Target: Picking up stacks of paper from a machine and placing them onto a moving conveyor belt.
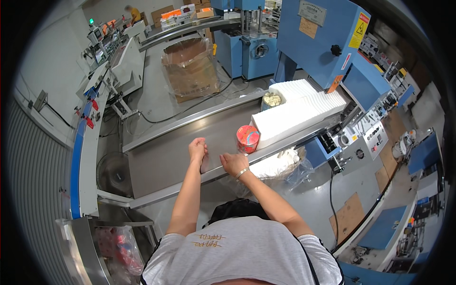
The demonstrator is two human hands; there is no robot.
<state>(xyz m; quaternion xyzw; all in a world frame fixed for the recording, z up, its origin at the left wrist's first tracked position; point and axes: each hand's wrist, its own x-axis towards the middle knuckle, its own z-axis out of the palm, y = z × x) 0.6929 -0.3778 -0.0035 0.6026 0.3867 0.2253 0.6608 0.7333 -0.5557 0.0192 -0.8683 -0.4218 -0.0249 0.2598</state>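
My left hand (197, 148) is above the grey metal bed of a long trough-like table (166, 159), its fingers curled in. Beneath it is a faint pinkish patch that may be a reflection or a thin sheet. My right hand (233, 164), with a bracelet at the wrist, is curled near the table's front rail. What either hand holds, if anything, is hidden. Just beyond my right hand stands a red cylinder (248, 138) with a patterned round top. It is beside long rows of white, ridged, stacked pieces (299, 113). A cream-topped round stack (271, 99) sits at the back rail.
A blue machine (318, 40) rises over the table's right end. Behind the table is a plastic-lined carton (190, 69). A clear bag of red and pink items (121, 249) lies at lower left. White plastic-wrapped goods (275, 166) are below the front rail.
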